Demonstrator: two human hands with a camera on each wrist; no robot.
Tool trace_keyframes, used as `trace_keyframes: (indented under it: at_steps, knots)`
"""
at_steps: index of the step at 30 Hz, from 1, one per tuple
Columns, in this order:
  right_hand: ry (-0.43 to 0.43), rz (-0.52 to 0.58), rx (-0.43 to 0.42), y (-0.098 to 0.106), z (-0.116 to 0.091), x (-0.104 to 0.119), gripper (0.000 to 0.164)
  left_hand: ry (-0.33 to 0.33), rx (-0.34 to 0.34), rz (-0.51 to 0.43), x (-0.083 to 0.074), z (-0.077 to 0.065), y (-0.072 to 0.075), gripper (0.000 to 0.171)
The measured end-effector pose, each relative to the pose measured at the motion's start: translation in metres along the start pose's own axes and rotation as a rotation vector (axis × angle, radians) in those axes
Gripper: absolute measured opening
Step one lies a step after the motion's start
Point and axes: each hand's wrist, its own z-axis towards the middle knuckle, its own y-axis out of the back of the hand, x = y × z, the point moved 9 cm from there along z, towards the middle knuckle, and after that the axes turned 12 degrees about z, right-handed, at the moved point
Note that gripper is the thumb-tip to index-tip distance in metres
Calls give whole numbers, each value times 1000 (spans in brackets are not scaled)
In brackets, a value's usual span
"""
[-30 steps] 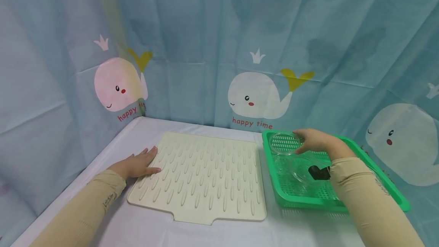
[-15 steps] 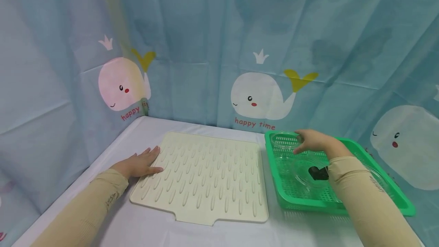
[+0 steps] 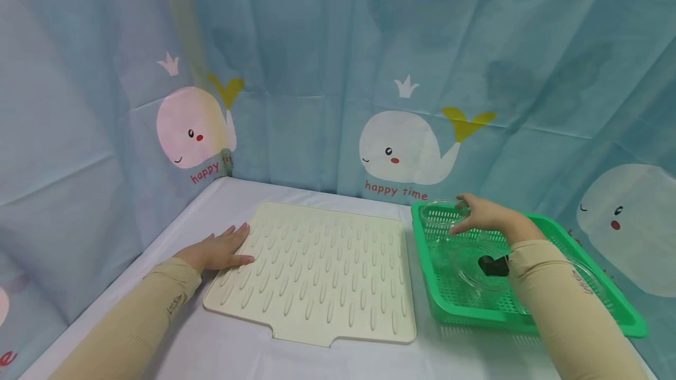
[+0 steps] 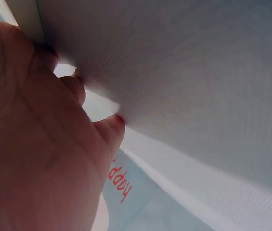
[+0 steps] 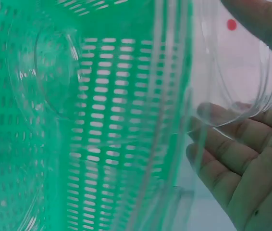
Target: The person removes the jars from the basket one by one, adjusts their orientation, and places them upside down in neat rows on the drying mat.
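My left hand (image 3: 219, 249) rests with straight, spread fingers over the left edge of a cream ribbed drying mat (image 3: 317, 268). In the left wrist view, fingertips (image 4: 112, 127) touch the white cloth beside the mat's edge. My right hand (image 3: 486, 216) is at the back left corner of a green perforated basket (image 3: 438, 304), thumb and fingers at the rim of a clear round dish (image 3: 432, 213). The right wrist view shows this clear rim (image 5: 244, 113) between thumb and fingers. More clear round dishes (image 3: 467, 277) lie in the basket, partly hidden by my forearm.
The mat and basket stand side by side on a white cloth-covered table (image 3: 232, 350). Blue curtains (image 3: 296, 75) with whale prints hang close behind and at the left. A black strap piece (image 3: 493, 265) sits at my right wrist.
The dish at my right hand has tipped flatter, and the hand has risen slightly. The left hand stays on the mat's edge. The whole view has shifted a little.
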Motion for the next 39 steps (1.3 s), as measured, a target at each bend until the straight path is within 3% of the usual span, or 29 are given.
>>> trace_keyframes:
  at_steps: [11,17,22,29,39]
  knots:
    - [39,7,-62,10,-2,6,111,5,1,6,-2,1,0,101]
    - [62,-17,-72,11,-3,8,102,17,9,20,-1,2,-1,101]
    - [111,45,-75,10,-4,14,92,23,12,18,0,2,-2,102]
    - [143,97,-71,7,-6,19,94,10,10,22,1,3,-3,103]
    - [189,-56,-142,9,-7,29,94,4,9,1,5,4,-6,105]
